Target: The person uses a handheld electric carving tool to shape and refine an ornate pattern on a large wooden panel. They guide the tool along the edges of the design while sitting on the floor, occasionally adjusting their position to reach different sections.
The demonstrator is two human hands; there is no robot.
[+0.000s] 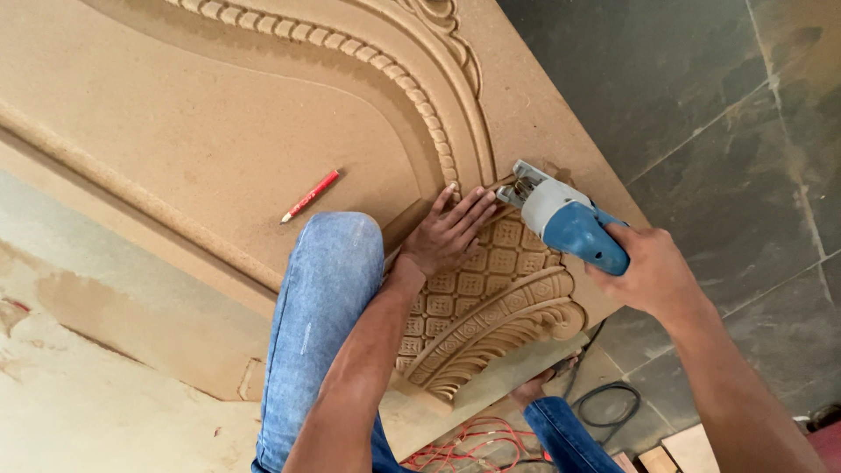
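A large tan carved board (219,131) with a beaded arch and a grid of square motifs lies under me. My left hand (448,233) presses flat on the carved grid, fingers spread, right beside the tool's front. My right hand (646,273) grips the handle of a blue and grey power jigsaw (565,219), whose front end rests on the board at the arch's inner edge. My knee in blue jeans (328,280) kneels on the board just left of the left hand.
A red pencil (310,195) lies loose on the smooth panel, left of the hands. A dark stone tile floor (701,88) lies to the right. A black cable (604,407) and red wire coils (473,442) lie on the floor below, near my bare foot (533,391).
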